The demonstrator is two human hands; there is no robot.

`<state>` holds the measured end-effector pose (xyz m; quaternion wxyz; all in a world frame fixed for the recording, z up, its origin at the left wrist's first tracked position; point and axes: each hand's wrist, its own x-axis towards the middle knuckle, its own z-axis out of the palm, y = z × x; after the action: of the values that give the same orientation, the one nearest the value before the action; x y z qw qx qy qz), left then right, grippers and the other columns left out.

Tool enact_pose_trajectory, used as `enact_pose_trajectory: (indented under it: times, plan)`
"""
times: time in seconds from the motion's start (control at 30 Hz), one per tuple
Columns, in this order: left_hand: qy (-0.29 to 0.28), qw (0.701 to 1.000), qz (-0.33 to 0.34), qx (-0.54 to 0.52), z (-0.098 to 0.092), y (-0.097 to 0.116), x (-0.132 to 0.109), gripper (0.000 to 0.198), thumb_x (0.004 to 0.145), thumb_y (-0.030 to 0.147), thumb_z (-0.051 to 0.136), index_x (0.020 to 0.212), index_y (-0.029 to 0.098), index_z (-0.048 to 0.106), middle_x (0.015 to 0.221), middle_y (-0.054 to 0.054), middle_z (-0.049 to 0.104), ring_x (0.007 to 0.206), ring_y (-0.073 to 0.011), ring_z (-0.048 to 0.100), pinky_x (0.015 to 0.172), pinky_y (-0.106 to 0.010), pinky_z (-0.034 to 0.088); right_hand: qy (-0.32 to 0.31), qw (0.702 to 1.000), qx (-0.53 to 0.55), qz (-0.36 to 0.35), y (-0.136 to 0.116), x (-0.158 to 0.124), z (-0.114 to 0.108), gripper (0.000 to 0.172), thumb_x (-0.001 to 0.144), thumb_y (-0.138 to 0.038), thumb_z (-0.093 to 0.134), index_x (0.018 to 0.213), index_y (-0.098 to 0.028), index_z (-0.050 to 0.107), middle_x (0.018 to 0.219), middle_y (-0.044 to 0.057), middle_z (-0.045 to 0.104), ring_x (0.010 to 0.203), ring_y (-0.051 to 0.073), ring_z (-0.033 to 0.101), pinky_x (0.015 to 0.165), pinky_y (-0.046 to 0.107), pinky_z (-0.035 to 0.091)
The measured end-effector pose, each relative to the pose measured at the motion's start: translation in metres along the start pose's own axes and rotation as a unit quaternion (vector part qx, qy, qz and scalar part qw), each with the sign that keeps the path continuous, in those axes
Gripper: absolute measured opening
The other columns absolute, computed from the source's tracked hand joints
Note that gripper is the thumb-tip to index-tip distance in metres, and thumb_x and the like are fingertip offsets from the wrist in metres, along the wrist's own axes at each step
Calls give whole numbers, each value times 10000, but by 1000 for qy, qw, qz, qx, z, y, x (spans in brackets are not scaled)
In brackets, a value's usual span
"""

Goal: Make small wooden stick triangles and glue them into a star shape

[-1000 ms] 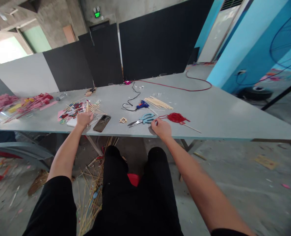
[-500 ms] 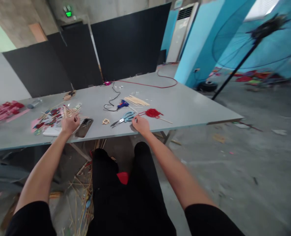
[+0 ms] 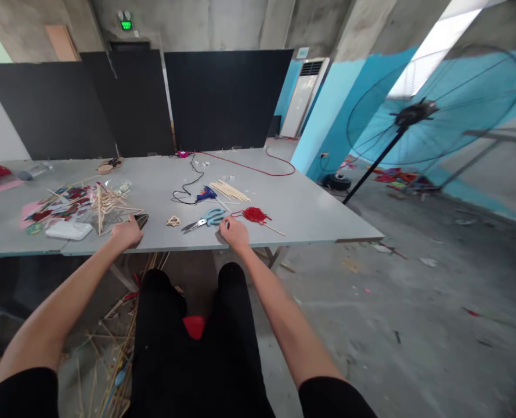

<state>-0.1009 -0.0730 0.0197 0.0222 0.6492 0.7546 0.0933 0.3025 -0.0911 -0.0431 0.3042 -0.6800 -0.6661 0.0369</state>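
My left hand (image 3: 126, 233) lies at the front edge of the grey table (image 3: 310, 203), fingers curled over a dark phone (image 3: 142, 219) that is mostly hidden beneath it. My right hand (image 3: 235, 233) rests near the same edge, fingers pinched on the thread end of a red yarn bundle (image 3: 254, 215). Blue-handled scissors (image 3: 206, 219) lie just left of that hand. A small wooden triangle (image 3: 173, 221) sits between my hands. A frame of thin sticks (image 3: 107, 203) stands just behind my left hand.
A blue glue gun (image 3: 205, 194) with a black cord, a bundle of sticks (image 3: 229, 190) and a red cable (image 3: 258, 169) lie further back. Craft scraps and a white pad (image 3: 68, 230) sit at left. A large standing fan (image 3: 414, 110) is at right. Sticks litter the floor (image 3: 118, 360).
The view has swung right and drawn back from the table. My left hand slid right from the stick frame onto the phone. My right hand stayed by the red yarn.
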Motion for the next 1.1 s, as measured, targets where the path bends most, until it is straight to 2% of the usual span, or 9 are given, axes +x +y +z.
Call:
enact_pose_trajectory:
  times: [0.1, 0.2, 0.3, 0.4, 0.57, 0.73, 0.87, 0.93, 1.1]
  plan:
    - [23, 996, -25, -88, -6, -4, -3, 727, 567, 214, 805, 1259, 48, 654, 1251, -366, 697, 1285, -565, 609, 1072, -645, 469, -2, 1000, -6, -2, -1, -1, 1, 342, 1064, -352, 446, 1126, -198, 745, 892, 87, 781, 815, 232, 678, 701, 303, 347]
    - [70, 977, -20, -199, -7, -1, -8, 585, 509, 172, 771, 1088, 118, 704, 1360, -312, 661, 1428, -542, 495, 1160, -595, 426, -1, 1000, -6, -4, -1, -1, 3, 328, 1060, -355, 458, 1102, -206, 747, 879, 73, 778, 802, 223, 673, 693, 298, 336]
    - [119, 936, -25, -331, -2, 10, -6, 562, 552, 209, 733, 1111, 167, 686, 1371, -226, 667, 1456, -452, 495, 1172, -517, 437, -1, 1000, 2, -3, 0, 0, 5, 327, 1055, -368, 468, 1097, -207, 750, 863, 67, 772, 792, 220, 668, 691, 295, 334]
    - [128, 869, -56, -474, 9, 25, -2, 501, 645, 329, 699, 1121, 179, 654, 1140, -160, 730, 1214, -378, 678, 996, -477, 556, 1, 1000, 13, 0, 2, 0, 6, 326, 1044, -377, 481, 1111, -206, 750, 870, 68, 770, 795, 220, 666, 696, 293, 340]
    - [31, 728, -48, -683, 21, 30, -1, 515, 724, 551, 690, 1075, 174, 662, 876, -103, 735, 830, -290, 755, 747, -410, 610, 6, 1000, 16, 5, 3, 0, 7, 319, 1031, -371, 493, 1086, -207, 761, 848, 66, 766, 781, 223, 659, 697, 290, 343]
    - [-98, 636, -11, -765, 22, 14, -6, 617, 733, 471, 645, 1219, 95, 703, 920, -153, 777, 816, -305, 761, 764, -452, 629, 2, 1000, 5, 3, 7, -1, 7, 321, 1022, -366, 489, 1069, -209, 765, 825, 62, 757, 773, 224, 650, 684, 291, 345]
    - [-190, 602, 16, -775, 30, 13, -11, 714, 632, 280, 651, 1317, 83, 692, 1028, -171, 803, 864, -321, 776, 815, -473, 635, 3, 1000, -5, 2, 9, -2, 8, 338, 1023, -367, 469, 1066, -200, 759, 814, 70, 747, 756, 228, 637, 667, 302, 321]
    - [-230, 595, 25, -770, 33, 15, -14, 686, 644, 231, 686, 1311, 70, 699, 1045, -191, 807, 874, -334, 779, 817, -480, 636, 5, 1000, -7, 0, 9, -3, 9, 336, 1022, -365, 467, 1055, -196, 756, 794, 68, 737, 742, 227, 629, 660, 305, 305]
    - [-251, 580, 45, -774, 37, 17, -11, 621, 792, 407, 699, 1292, 38, 698, 1111, -238, 798, 930, -350, 780, 806, -468, 638, 5, 1000, -5, -2, 13, -3, 11, 311, 1014, -362, 492, 1026, -198, 756, 773, 65, 728, 732, 224, 622, 659, 302, 292]
